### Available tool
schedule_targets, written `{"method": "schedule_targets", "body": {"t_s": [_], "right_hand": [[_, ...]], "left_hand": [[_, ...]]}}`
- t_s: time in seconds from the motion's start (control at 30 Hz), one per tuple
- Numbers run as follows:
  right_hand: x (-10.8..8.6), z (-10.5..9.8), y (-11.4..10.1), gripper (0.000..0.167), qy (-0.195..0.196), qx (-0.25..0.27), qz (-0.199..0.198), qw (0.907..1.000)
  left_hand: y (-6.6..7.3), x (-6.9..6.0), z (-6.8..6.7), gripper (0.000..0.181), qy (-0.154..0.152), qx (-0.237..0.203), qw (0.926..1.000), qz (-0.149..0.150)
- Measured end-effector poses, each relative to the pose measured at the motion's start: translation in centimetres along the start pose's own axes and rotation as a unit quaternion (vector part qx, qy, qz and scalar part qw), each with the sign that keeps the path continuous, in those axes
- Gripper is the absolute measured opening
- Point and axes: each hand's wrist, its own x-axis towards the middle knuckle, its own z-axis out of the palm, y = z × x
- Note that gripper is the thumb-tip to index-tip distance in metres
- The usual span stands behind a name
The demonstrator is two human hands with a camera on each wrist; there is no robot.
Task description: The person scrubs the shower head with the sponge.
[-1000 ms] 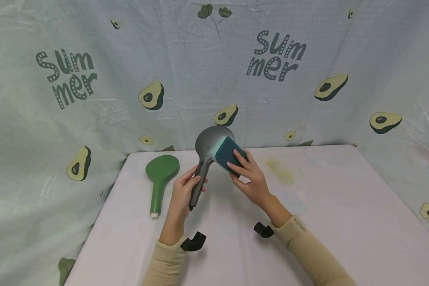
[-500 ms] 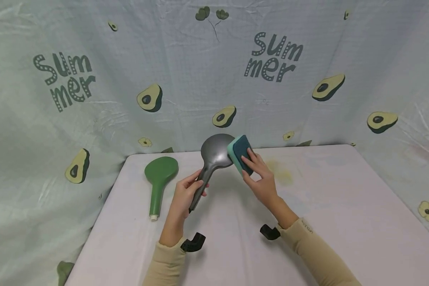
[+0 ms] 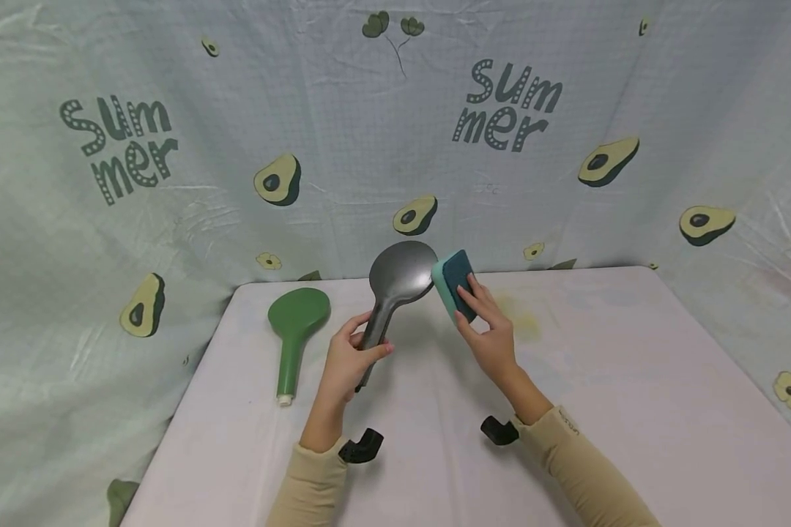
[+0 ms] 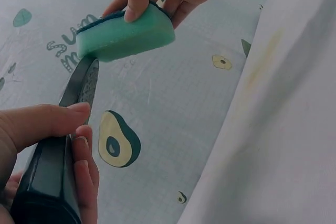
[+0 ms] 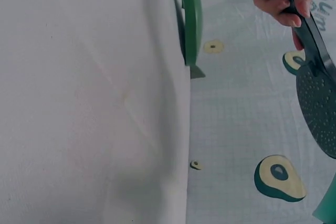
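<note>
My left hand (image 3: 343,359) grips the handle of a dark grey handheld shower head (image 3: 403,269), raised above the table with its smooth back towards the head camera. Its perforated spray face (image 5: 317,103) shows in the right wrist view. My right hand (image 3: 494,340) pinches a sponge (image 3: 456,284), light green with a dark blue-green scouring side. The sponge's light green side (image 4: 128,38) meets the shower head's rim in the left wrist view; whether they press together I cannot tell. A green shower head (image 3: 298,315) lies on the table, left of my left hand.
The table wears a pinkish-white cover (image 3: 567,410) with a yellowish stain (image 3: 517,315) near the far right. A curtain (image 3: 343,110) printed with avocados hangs behind the far edge and along both sides. Black mounts (image 3: 362,445) sit at both wrists.
The sponge has moved right, from the back of the grey shower head to its right rim. My left thumb has shifted across the handle, and the shower head has turned slightly.
</note>
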Motion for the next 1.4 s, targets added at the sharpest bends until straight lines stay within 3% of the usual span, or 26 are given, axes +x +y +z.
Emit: {"method": "schedule_targets", "body": {"t_s": [0.13,0.4,0.57,0.77,0.97,1.07,1.23,1.4], "right_hand": [[0.0,-0.1,0.0,0.043,0.000,0.004,-0.017,0.9999],[0.1,-0.1,0.5,0.044,-0.003,-0.006,-0.045,0.9990],[0.3,0.1,0.3,0.045,-0.022,-0.022,-0.059,0.9978],[0.7,0.2,0.5,0.044,-0.037,-0.044,-0.072,0.9957],[1.2,0.1,1.0,0.043,-0.041,-0.052,-0.081,0.9945],[1.3,0.0,1.4,0.043,-0.064,-0.066,-0.074,0.9930],[1.4,0.1,1.9,0.048,-0.128,-0.113,-0.068,0.9830],[1.6,0.2,1.8,0.047,-0.150,-0.155,-0.087,0.9725]], "left_hand": [[0.0,0.0,0.1,0.057,0.022,0.008,0.9997,0.004],[0.0,0.2,0.1,0.058,0.040,-0.032,0.9986,0.011],[-0.2,0.2,0.3,0.050,0.007,-0.067,0.9976,0.017],[-0.3,0.2,0.8,0.046,-0.033,-0.136,0.9900,-0.019],[-0.6,0.1,1.1,0.044,-0.046,-0.130,0.9902,-0.021],[-0.6,0.1,1.1,0.046,-0.053,-0.146,0.9877,-0.016],[-0.8,0.1,1.0,0.049,-0.057,-0.141,0.9880,-0.026],[-1.1,0.3,1.1,0.047,-0.047,-0.118,0.9907,-0.048]]}}
